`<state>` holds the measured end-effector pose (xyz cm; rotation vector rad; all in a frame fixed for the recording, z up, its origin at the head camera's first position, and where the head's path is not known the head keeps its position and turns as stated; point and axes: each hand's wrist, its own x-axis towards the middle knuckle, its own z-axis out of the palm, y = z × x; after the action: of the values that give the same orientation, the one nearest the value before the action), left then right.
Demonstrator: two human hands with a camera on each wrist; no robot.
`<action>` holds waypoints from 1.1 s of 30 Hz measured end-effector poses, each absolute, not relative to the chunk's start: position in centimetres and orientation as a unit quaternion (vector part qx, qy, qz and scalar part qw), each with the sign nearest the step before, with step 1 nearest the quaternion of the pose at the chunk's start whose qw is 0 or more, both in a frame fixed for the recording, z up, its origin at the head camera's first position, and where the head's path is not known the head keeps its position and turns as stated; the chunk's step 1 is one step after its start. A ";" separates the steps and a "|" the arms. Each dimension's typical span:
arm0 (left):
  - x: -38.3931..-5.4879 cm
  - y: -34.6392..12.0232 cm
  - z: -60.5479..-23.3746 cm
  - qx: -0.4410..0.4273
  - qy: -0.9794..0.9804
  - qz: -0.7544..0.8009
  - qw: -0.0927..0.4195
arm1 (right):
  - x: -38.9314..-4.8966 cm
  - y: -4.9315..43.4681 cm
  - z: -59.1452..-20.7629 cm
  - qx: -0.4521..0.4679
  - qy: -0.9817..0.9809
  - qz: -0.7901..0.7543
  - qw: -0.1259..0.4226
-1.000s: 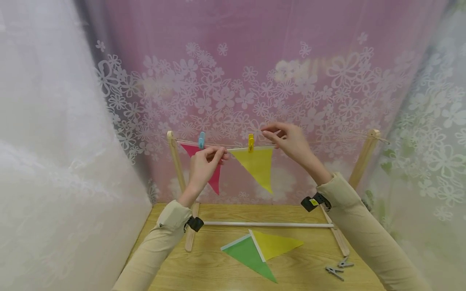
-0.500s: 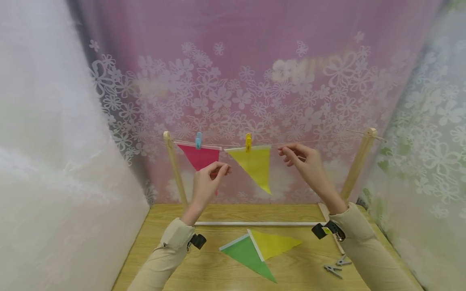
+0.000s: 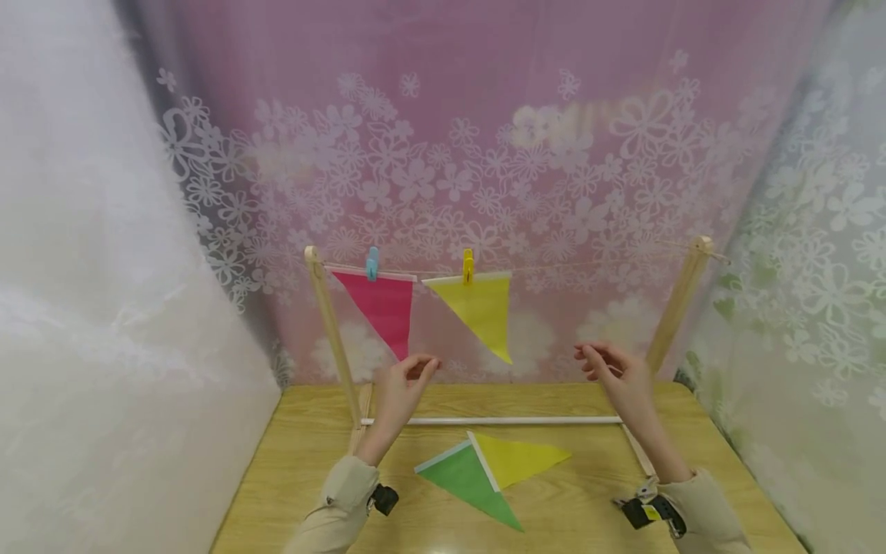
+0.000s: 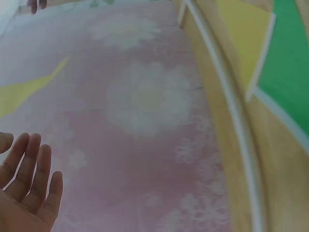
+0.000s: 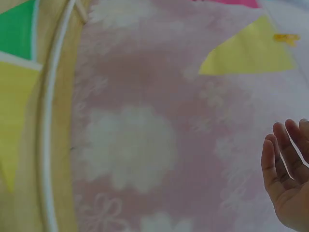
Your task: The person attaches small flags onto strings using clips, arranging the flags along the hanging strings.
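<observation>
On the string [image 3: 554, 266] hang a red pennant [image 3: 384, 308] under a blue clothespin [image 3: 372, 264] and a yellow pennant [image 3: 484, 308] under a yellow clothespin [image 3: 467, 267]. My left hand [image 3: 401, 392] is just below the red pennant's tip, fingers loosely bent, holding nothing. Off to the right of the yellow pennant, my right hand [image 3: 626, 385] is in the air, also with nothing in its relaxed fingers. Both wrist views show the left hand [image 4: 29, 183] and the right hand [image 5: 287, 174] with spread, bare fingers. A green pennant [image 3: 471, 481] and a second yellow pennant [image 3: 519, 458] lie on the table.
Wooden posts, left [image 3: 332, 331] and right [image 3: 674, 312], carry the string. A white rod [image 3: 512, 421] joins their feet low across the table [image 3: 291, 477]. Grey clothespins [image 3: 647, 488] lie at the right, partly hidden by the right wrist camera. Flowered curtains surround the table.
Both hands have come away from the string and the hanging yellow pennant. They have moved down, the right one also to the right. The pennants stay hanging.
</observation>
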<state>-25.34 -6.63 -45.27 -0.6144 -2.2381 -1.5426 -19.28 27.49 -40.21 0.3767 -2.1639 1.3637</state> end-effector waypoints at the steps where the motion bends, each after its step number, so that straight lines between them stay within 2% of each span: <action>1: -25.3 -6.6 -46.1 -0.211 -0.795 -0.540 0.175 | -18.9 27.8 -40.8 0.132 -0.810 0.500 0.275; 7: -25.1 -6.7 -50.8 -0.179 -0.828 -0.504 0.168 | -18.8 31.2 -47.0 0.087 -0.841 0.461 0.269; 13: -24.9 -7.4 -54.7 -0.161 -0.868 -0.458 0.105 | -18.1 33.9 -51.3 0.041 -0.883 0.399 0.242; 17: -24.9 -8.0 -56.7 -0.156 -0.885 -0.431 0.077 | -17.6 35.2 -53.7 0.024 -0.916 0.340 0.210; 23: -24.8 -8.5 -58.7 -0.145 -0.893 -0.420 0.066 | -17.2 36.8 -57.0 0.038 -0.954 0.251 0.158; 29: -24.5 -8.8 -60.2 -0.122 -0.912 -0.388 0.054 | -16.3 38.0 -58.9 0.017 -0.971 0.226 0.075; 33: -24.3 -8.9 -61.1 -0.106 -0.920 -0.374 0.043 | -15.7 38.4 -59.8 0.008 -0.972 0.230 0.040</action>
<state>-24.34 -8.93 -61.07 -0.3242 -2.8152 -1.1443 -15.68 38.42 -59.83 0.0244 -2.9795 0.7048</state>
